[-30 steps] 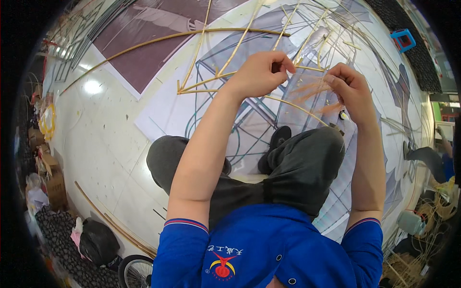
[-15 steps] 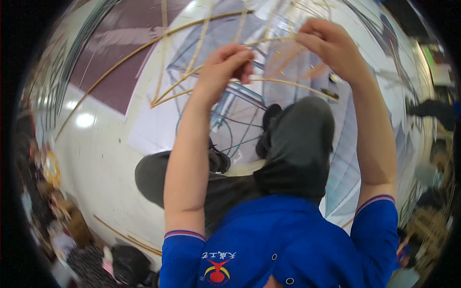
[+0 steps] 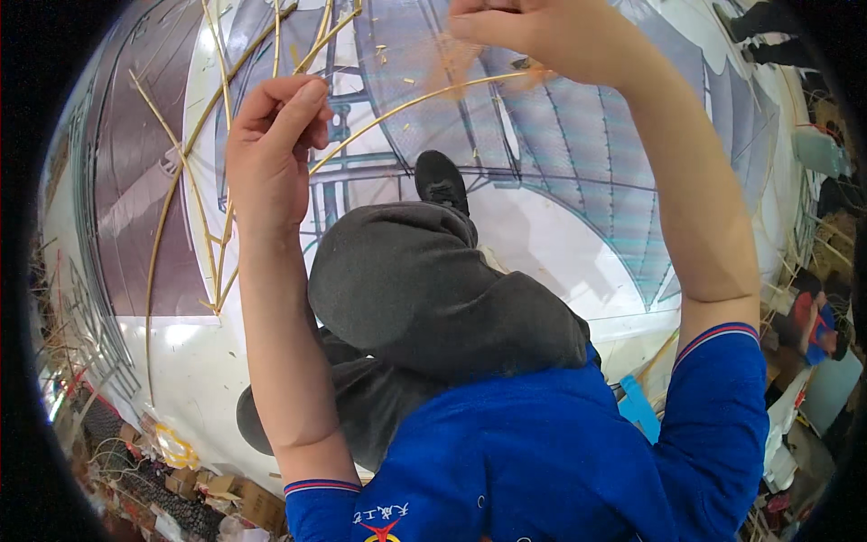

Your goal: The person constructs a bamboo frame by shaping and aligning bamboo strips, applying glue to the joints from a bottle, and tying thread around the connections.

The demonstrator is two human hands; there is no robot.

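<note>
My left hand (image 3: 275, 149) is raised over thin bamboo strips, with its thumb pressed to the bent fingers. What it pinches, if anything, I cannot make out. Further right, at the top edge, my right hand (image 3: 542, 32) is closed too, partly cut off by the frame. Below it is an orange blur (image 3: 456, 68) that I cannot identify. A curved bamboo strip (image 3: 411, 104) runs behind my left forearm toward the right. Other strips meet at a pointed corner (image 3: 217, 307) left of that forearm. Beneath the frame lies a large printed drawing sheet (image 3: 596, 172).
My bent leg (image 3: 397, 271) and black shoe (image 3: 441, 181) are on the sheet. A long curved bamboo pole (image 3: 163, 235) lies to the left over a dark brown panel (image 3: 135, 190). Cardboard boxes (image 3: 248, 501) stand at lower left. Another person's legs (image 3: 768, 36) show at upper right.
The view has shifted, and the bamboo frame now appears further left. My hands are wider apart, the right one at the top edge. My legs have changed position.
</note>
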